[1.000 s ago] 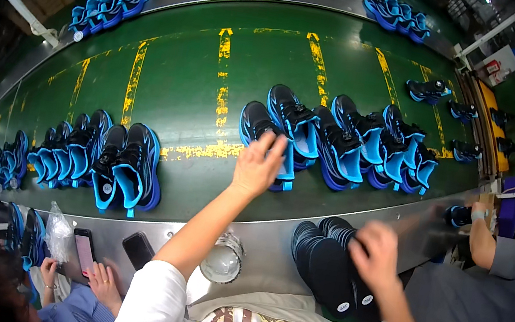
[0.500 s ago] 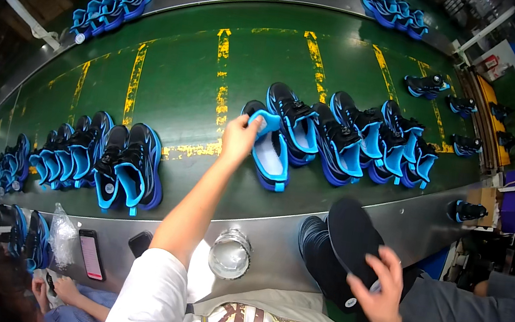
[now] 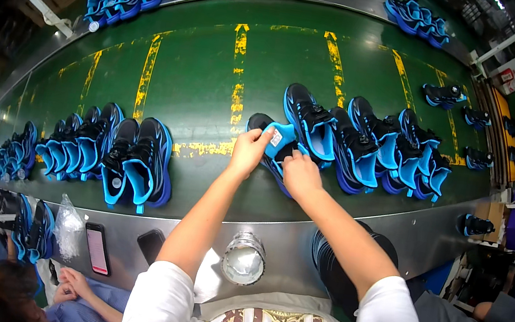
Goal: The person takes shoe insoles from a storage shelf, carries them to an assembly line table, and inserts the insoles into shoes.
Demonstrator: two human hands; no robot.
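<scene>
A black sneaker (image 3: 259, 121) with bright blue lining lies on the green conveyor belt in front of me. My left hand (image 3: 249, 152) pinches its blue tongue (image 3: 284, 136), which carries a small white label, and folds it back. My right hand (image 3: 301, 173) is closed on a black insole (image 3: 285, 152) at the shoe's opening. Most of the insole is hidden by my fingers and the shoe. Below my right forearm, a stack of black insoles (image 3: 326, 251) rests on the metal ledge, partly covered by the arm.
Several matching sneakers (image 3: 357, 150) stand close on the right, more sneakers (image 3: 150, 155) on the left. The metal ledge (image 3: 187, 230) bears a foil-wrapped tub (image 3: 243, 262), a phone (image 3: 97, 249) and a clear plastic bag (image 3: 68, 229). A co-worker's hands (image 3: 71, 285) are at lower left.
My right hand has come from beside the insole stack up to the sneaker with a black insole. My left hand keeps hold of the tongue. The whole view has shifted slightly.
</scene>
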